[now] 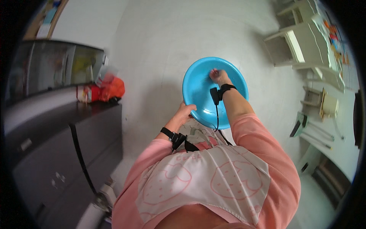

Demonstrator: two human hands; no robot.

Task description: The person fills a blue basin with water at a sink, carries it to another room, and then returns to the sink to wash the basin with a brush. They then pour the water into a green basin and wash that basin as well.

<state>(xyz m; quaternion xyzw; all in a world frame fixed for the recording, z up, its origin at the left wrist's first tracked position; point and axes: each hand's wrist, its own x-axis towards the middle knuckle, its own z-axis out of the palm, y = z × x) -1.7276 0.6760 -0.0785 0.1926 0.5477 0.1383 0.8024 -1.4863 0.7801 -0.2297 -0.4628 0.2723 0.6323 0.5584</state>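
Note:
A round light-blue plastic basin (199, 89) is held in front of my body above the pale floor. My left hand (184, 112) grips its near-left rim, with the thumb over the edge and the other fingers underneath. Inside the basin, my right hand (220, 76) is bent inward with its fingers curled near the far wall. The fingers are blurred and dark, so I cannot tell whether anything is in them. Small drops or specks dot the basin's inner wall. Black straps with small devices sit on both wrists, and a cable from the right device (215, 96) hangs across the basin.
At left stands a dark cabinet (100, 137), with an orange plastic bag (113, 88) and a red package (92, 93) on top. White-covered tables (310, 43) and chairs are at upper right. A dustpan (300, 123) and long handles lie near the right wall.

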